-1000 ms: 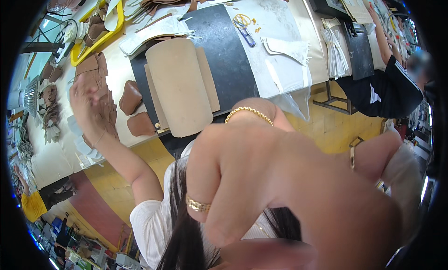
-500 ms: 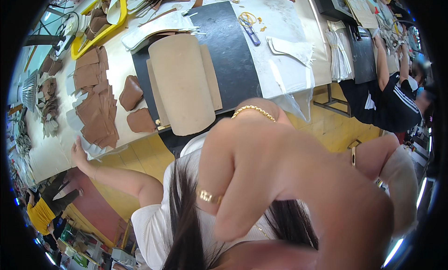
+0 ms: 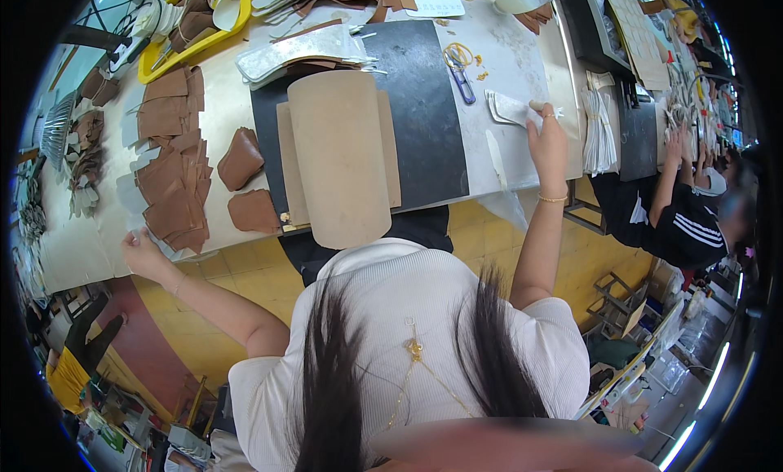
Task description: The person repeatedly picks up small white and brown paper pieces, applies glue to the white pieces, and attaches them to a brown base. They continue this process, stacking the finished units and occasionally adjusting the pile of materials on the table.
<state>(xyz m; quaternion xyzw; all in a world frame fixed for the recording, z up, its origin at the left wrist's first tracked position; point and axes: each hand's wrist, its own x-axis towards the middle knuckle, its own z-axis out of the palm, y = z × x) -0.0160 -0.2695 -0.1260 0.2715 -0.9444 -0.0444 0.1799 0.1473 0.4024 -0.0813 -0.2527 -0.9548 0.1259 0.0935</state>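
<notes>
My right hand (image 3: 548,138) meets the right end of white cut panels (image 3: 507,108) on the worktable (image 3: 77,256), my left hand (image 3: 148,256) beside brown leather-like pieces (image 3: 175,209); I can't tell either grip. Panels look light, pliable, best pinched edgewise.

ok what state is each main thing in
Brown leather-look pieces, fanned in overlapping piles
Curved white pieces, overlapping, right hand at one end
Yellow-rimmed plastic tray, loaded with pieces
Tan rounded panel, overhanging the pale table's edge
Clear plastic sheet, hanging past that edge
Slim blue hand tool, lying flat
</notes>
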